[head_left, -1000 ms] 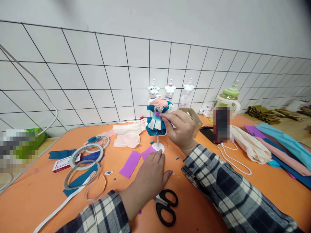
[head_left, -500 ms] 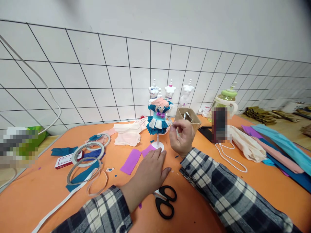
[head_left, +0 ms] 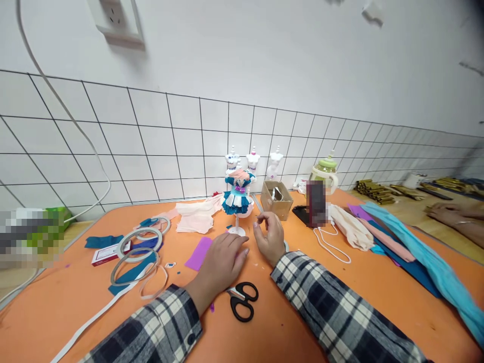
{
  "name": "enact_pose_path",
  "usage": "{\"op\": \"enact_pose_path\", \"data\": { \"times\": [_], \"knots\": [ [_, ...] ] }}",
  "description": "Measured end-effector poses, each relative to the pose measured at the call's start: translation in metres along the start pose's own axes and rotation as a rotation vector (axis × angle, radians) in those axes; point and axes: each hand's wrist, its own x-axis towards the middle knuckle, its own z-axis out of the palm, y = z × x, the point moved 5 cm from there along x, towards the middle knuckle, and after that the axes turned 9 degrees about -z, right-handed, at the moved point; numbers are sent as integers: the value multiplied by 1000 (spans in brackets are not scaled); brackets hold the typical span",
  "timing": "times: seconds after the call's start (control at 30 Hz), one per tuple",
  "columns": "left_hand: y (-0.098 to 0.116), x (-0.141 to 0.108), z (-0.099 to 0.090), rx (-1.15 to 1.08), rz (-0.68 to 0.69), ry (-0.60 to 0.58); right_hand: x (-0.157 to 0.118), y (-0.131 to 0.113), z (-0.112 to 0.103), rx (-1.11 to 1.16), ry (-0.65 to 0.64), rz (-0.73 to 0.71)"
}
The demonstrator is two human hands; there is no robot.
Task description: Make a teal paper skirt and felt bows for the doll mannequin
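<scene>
A miniature dress form stands on a round white base (head_left: 237, 231), wearing a teal-and-white ruffled dress (head_left: 235, 202) with a pink top and a purple bow. Just in front of the base, my left hand (head_left: 223, 256) lies palm down, fingers stretched out. To the right of the base is my right hand (head_left: 271, 237), its fingers curled in a pinch. A thin pale sliver shows above those fingers; I cannot make out what it is. Black-handled scissors (head_left: 244, 305) lie below my left hand, and purple crepe paper (head_left: 199, 253) lies partly behind it.
White dress forms (head_left: 275, 164) stand along the tiled wall. At right are a cardboard box (head_left: 278, 201), a phone (head_left: 316, 202), a green-lidded bottle (head_left: 327, 174) and crepe strips (head_left: 410, 239). Tape rolls (head_left: 121, 249) lie left. A co-worker's hands (head_left: 454, 214) rest at far right.
My right hand has dropped from beside the dress toward the tabletop. My left hand stays near the base. The camera view has tilted upward, showing a wall socket.
</scene>
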Motion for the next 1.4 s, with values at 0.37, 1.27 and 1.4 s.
{"op": "enact_pose_path", "data": {
  "times": [0.37, 1.27, 1.4],
  "knots": [
    [-14, 20, -68, -190, -188, 424, 100, -32, -22, 76, 207, -160],
    [-8, 92, -88, -144, -406, 410, 119, -3, 12, 252, -208, -77],
    [-4, 91, -87, -116, -379, 420, 120, -2, 9, 275, -220, -49]
  ]
}}
